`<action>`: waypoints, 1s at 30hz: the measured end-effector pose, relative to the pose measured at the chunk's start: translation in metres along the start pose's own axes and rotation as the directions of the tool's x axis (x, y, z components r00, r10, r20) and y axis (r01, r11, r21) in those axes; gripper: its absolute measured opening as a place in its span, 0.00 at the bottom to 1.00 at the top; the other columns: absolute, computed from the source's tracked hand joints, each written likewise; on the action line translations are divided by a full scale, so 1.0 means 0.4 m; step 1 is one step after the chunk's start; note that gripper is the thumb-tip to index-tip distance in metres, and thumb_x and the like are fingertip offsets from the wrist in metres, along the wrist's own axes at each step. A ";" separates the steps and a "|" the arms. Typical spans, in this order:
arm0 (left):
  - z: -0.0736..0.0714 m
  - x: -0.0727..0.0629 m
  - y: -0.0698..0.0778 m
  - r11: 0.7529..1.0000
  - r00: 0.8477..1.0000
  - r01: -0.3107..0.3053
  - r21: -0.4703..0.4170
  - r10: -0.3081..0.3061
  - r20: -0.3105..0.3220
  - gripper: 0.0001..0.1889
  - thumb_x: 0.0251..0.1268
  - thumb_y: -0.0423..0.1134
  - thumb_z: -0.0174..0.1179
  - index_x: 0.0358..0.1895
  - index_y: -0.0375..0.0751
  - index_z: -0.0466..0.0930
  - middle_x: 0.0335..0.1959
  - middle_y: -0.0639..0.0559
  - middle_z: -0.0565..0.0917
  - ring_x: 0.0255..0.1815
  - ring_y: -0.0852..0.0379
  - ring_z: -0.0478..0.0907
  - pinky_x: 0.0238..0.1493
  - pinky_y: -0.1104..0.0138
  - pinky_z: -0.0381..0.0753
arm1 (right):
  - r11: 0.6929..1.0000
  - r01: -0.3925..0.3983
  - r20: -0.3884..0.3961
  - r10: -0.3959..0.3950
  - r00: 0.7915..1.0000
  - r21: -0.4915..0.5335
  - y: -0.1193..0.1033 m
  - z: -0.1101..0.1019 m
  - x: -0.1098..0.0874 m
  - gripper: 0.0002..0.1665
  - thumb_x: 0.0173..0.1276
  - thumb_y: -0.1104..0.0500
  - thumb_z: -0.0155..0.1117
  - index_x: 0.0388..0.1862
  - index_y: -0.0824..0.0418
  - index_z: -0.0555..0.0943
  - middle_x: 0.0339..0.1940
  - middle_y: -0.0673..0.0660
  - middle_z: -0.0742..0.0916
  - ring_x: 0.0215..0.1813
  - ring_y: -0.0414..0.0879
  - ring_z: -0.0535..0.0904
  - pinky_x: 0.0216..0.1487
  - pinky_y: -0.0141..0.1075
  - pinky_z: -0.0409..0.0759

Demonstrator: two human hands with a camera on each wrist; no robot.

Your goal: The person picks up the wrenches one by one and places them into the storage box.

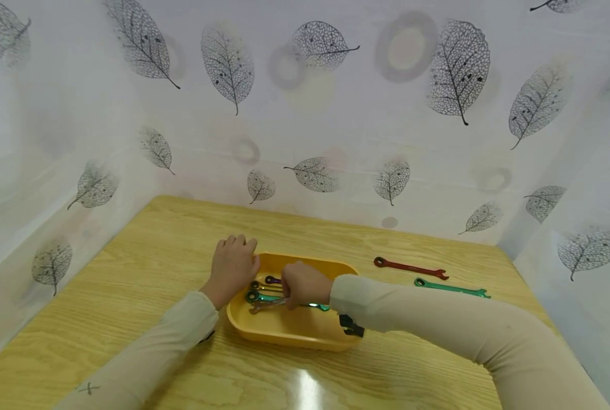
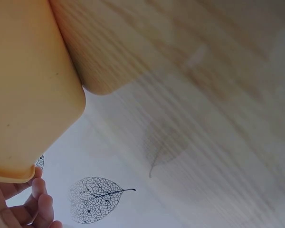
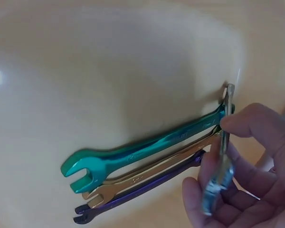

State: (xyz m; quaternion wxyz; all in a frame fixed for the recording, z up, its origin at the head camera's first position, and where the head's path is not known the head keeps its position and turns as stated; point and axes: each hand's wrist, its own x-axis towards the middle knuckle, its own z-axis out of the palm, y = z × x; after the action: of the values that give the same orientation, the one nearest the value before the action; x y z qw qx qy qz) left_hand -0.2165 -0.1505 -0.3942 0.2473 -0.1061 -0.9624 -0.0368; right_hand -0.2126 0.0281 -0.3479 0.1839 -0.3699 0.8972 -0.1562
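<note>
A yellow plastic tray stands on the wooden table. My left hand grips its left end, the thumb on the inner side and the fingers curled by the rim in the left wrist view. Over the inside of the tray, my right hand pinches a silver wrench between thumb and fingers. Beneath it lie a green wrench, a gold wrench and a purple wrench, side by side on the tray floor. The held wrench overlaps their ends in the right wrist view.
To the right of the tray, a red wrench and another green wrench lie on the table. My right forearm passes in front of the tray's right end. A leaf-patterned curtain encloses the back and sides.
</note>
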 end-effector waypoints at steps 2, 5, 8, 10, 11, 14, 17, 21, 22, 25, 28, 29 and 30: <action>-0.003 -0.001 0.002 1.000 1.000 -0.002 -0.004 0.002 -0.003 0.08 0.56 0.41 0.61 0.31 0.39 0.77 0.28 0.43 0.79 0.31 0.46 0.74 0.38 0.54 0.74 | 1.000 0.004 0.011 -0.004 1.000 -0.021 0.002 0.001 0.001 0.18 0.45 0.72 0.68 0.07 0.60 0.71 0.05 0.44 0.65 0.12 0.35 0.52 0.14 0.26 0.52; -0.004 -0.002 0.003 1.000 1.000 -0.003 -0.007 0.003 -0.003 0.08 0.56 0.41 0.61 0.31 0.39 0.77 0.28 0.43 0.79 0.31 0.46 0.74 0.38 0.54 0.74 | 0.998 0.023 0.020 -0.021 1.000 -0.058 0.005 0.004 0.002 0.20 0.46 0.71 0.69 0.07 0.58 0.70 0.06 0.44 0.64 0.13 0.36 0.52 0.15 0.26 0.52; -0.004 -0.002 0.004 1.000 1.000 -0.004 -0.006 0.004 -0.002 0.08 0.56 0.41 0.61 0.31 0.39 0.77 0.28 0.43 0.79 0.31 0.47 0.74 0.38 0.54 0.74 | 0.995 0.032 0.030 -0.029 0.999 -0.095 0.009 0.009 0.006 0.20 0.47 0.71 0.70 0.09 0.57 0.70 0.08 0.45 0.65 0.15 0.36 0.55 0.17 0.27 0.55; -0.005 -0.002 0.004 1.000 1.000 -0.005 -0.007 0.005 -0.002 0.08 0.56 0.41 0.61 0.31 0.39 0.77 0.28 0.43 0.79 0.31 0.47 0.75 0.37 0.55 0.74 | 0.991 0.034 0.032 -0.030 0.999 -0.126 0.015 0.015 0.011 0.17 0.47 0.70 0.70 0.12 0.57 0.71 0.10 0.45 0.67 0.16 0.37 0.58 0.18 0.27 0.57; -0.005 -0.002 0.003 1.000 1.000 -0.005 -0.006 0.005 -0.004 0.08 0.55 0.41 0.62 0.31 0.39 0.77 0.28 0.43 0.79 0.31 0.47 0.75 0.37 0.55 0.74 | 0.989 0.031 0.034 -0.027 0.999 -0.148 0.018 0.019 0.014 0.16 0.47 0.69 0.70 0.14 0.57 0.71 0.12 0.45 0.69 0.17 0.37 0.60 0.19 0.27 0.58; -0.005 0.000 0.003 1.000 1.000 -0.004 -0.007 0.004 -0.004 0.08 0.55 0.41 0.61 0.31 0.39 0.77 0.28 0.43 0.79 0.31 0.47 0.75 0.37 0.55 0.74 | 0.977 0.034 0.036 -0.027 0.999 -0.212 0.029 0.035 0.024 0.14 0.47 0.69 0.69 0.20 0.57 0.72 0.16 0.45 0.72 0.19 0.37 0.63 0.20 0.27 0.62; -0.004 0.001 0.002 1.000 1.000 -0.003 -0.004 0.003 -0.001 0.08 0.55 0.41 0.61 0.31 0.39 0.77 0.28 0.43 0.79 0.31 0.46 0.75 0.37 0.55 0.74 | 0.966 0.044 0.040 -0.035 0.999 -0.256 0.037 0.049 0.031 0.14 0.46 0.69 0.69 0.23 0.56 0.73 0.18 0.45 0.75 0.20 0.36 0.66 0.21 0.26 0.64; -0.004 0.002 0.002 1.000 1.000 0.001 0.000 -0.001 0.007 0.08 0.56 0.41 0.61 0.31 0.39 0.77 0.28 0.43 0.79 0.31 0.46 0.75 0.38 0.55 0.75 | 0.962 0.057 0.047 -0.046 0.998 -0.267 0.038 0.057 0.037 0.14 0.45 0.69 0.69 0.23 0.57 0.73 0.18 0.45 0.76 0.20 0.36 0.67 0.20 0.26 0.65; -0.005 0.002 0.002 1.000 1.000 0.003 0.000 -0.003 0.010 0.08 0.56 0.41 0.61 0.32 0.39 0.77 0.28 0.43 0.79 0.32 0.46 0.75 0.38 0.54 0.75 | 0.961 0.057 0.049 -0.045 0.998 -0.270 0.038 0.058 0.038 0.14 0.44 0.69 0.70 0.22 0.56 0.73 0.17 0.45 0.75 0.20 0.36 0.67 0.20 0.26 0.65; -0.006 0.002 0.003 1.000 1.000 0.007 0.002 -0.007 0.019 0.09 0.56 0.41 0.61 0.33 0.39 0.78 0.29 0.43 0.80 0.32 0.46 0.76 0.39 0.54 0.75 | 0.961 0.053 0.058 -0.039 0.998 -0.271 0.037 0.062 0.040 0.15 0.44 0.70 0.69 0.20 0.56 0.71 0.16 0.45 0.73 0.19 0.36 0.65 0.18 0.26 0.62; -0.007 0.002 0.004 1.000 1.000 0.012 0.001 -0.012 0.029 0.09 0.56 0.41 0.61 0.34 0.39 0.78 0.30 0.42 0.80 0.33 0.45 0.76 0.39 0.54 0.75 | 0.954 0.058 0.064 -0.041 0.997 -0.294 0.036 0.067 0.043 0.17 0.44 0.69 0.69 0.19 0.55 0.69 0.15 0.44 0.70 0.18 0.36 0.62 0.18 0.26 0.59; -0.007 0.002 0.004 1.000 0.999 0.012 0.001 -0.012 0.031 0.09 0.56 0.41 0.61 0.34 0.39 0.78 0.30 0.42 0.80 0.33 0.45 0.76 0.40 0.54 0.75 | 0.953 0.059 0.068 -0.041 0.997 -0.296 0.035 0.068 0.043 0.17 0.44 0.70 0.68 0.18 0.55 0.69 0.14 0.44 0.70 0.18 0.36 0.62 0.17 0.27 0.58; -0.008 0.003 0.004 1.000 0.999 0.013 -0.002 -0.013 0.032 0.09 0.56 0.41 0.60 0.34 0.39 0.78 0.30 0.42 0.80 0.33 0.45 0.76 0.40 0.54 0.75 | 0.951 0.062 0.071 -0.042 0.997 -0.304 0.033 0.068 0.043 0.18 0.45 0.69 0.68 0.18 0.55 0.68 0.14 0.44 0.69 0.18 0.36 0.61 0.17 0.27 0.58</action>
State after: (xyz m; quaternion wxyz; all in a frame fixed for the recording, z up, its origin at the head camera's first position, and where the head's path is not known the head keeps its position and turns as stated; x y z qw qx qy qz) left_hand -0.2156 -0.1493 -0.3910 0.2313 -0.1009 -0.9669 -0.0377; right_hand -0.2197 0.0207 -0.3811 0.1489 -0.4222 0.8941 -0.0084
